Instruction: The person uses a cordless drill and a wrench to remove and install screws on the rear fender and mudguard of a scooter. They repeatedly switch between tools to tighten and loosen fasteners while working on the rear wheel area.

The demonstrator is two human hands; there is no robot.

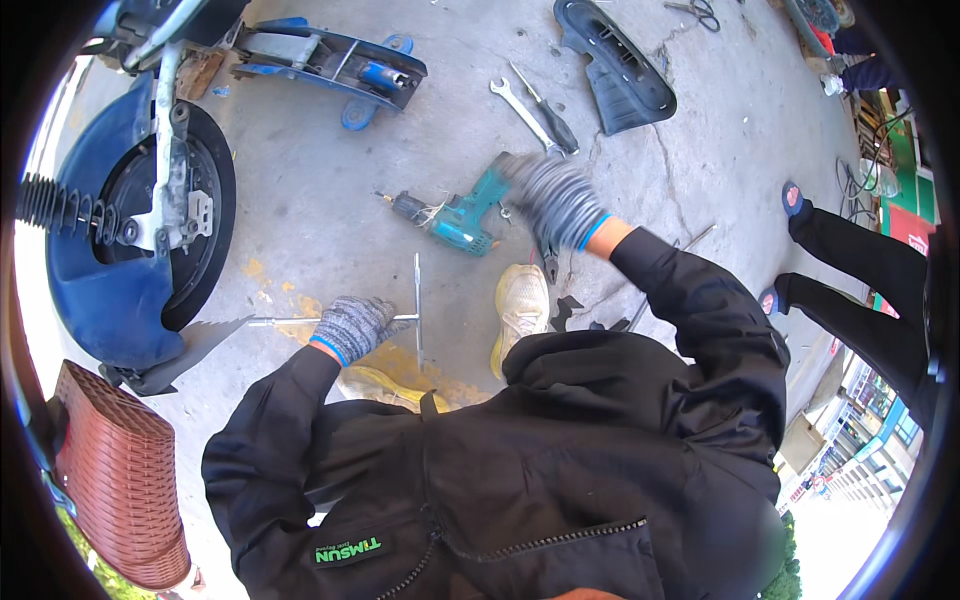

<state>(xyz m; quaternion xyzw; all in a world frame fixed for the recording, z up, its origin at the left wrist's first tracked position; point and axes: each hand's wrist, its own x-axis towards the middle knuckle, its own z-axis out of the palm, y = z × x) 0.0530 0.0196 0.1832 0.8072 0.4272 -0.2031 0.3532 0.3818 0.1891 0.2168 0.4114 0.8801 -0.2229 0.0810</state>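
Observation:
My left hand (355,328), in a grey knit glove with a blue cuff, is closed around the shaft of a T-handle socket wrench (418,290). The crossbar sticks out to the right of the fist, while the shaft points left toward the scooter's wheel. My right hand (562,200), gloved alike, is smeared by motion at the handle end of a teal cordless drill (465,222). Whether its fingers grip the drill cannot be made out. Dark-handled pliers (548,262) lie partly under that hand. Farther off rest an open-end wrench (522,110) and a screwdriver (552,115).
A blue scooter wheel with fender (110,285) stands at left, above a brown wicker basket (120,480). Beyond lie a blue metal bracket (335,65), a black plastic cover (620,75) and scissors (705,14). Another person's legs (860,250) are at right.

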